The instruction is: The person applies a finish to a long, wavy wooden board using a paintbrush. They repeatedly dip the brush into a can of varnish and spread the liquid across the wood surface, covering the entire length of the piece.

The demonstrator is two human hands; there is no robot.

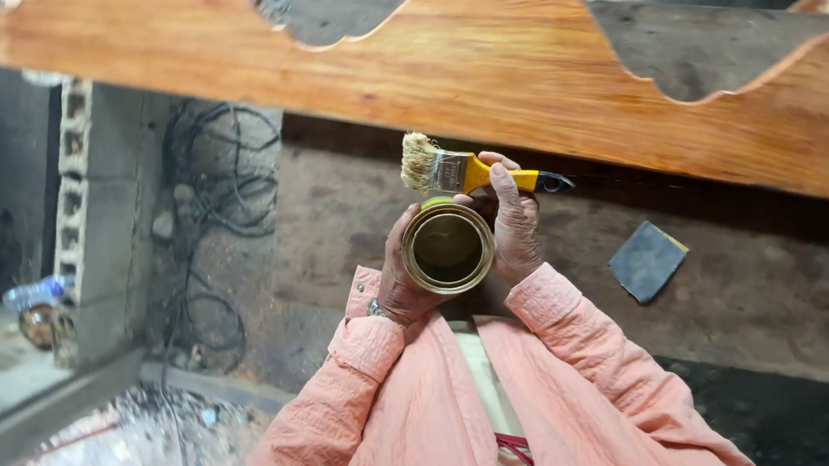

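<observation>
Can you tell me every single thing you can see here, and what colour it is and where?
Wooden board: one, glossy orange-brown, wavy-edged, across the top.
Paintbrush: one, yellow handle, pale bristles, in the right hand.
Tin can: one, gold, open, in the middle.
Sanding block: one, dark grey, on the ground at right.
Cables: black tangle, left.
Plastic bottle: one, clear, far left.
Left hand: holds the can.
Right hand: grips the brush.

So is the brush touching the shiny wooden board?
Apart. In the head view the brush bristles sit below the wavy wooden board, with dark floor showing between them. The right hand holds it above the open can.
</observation>
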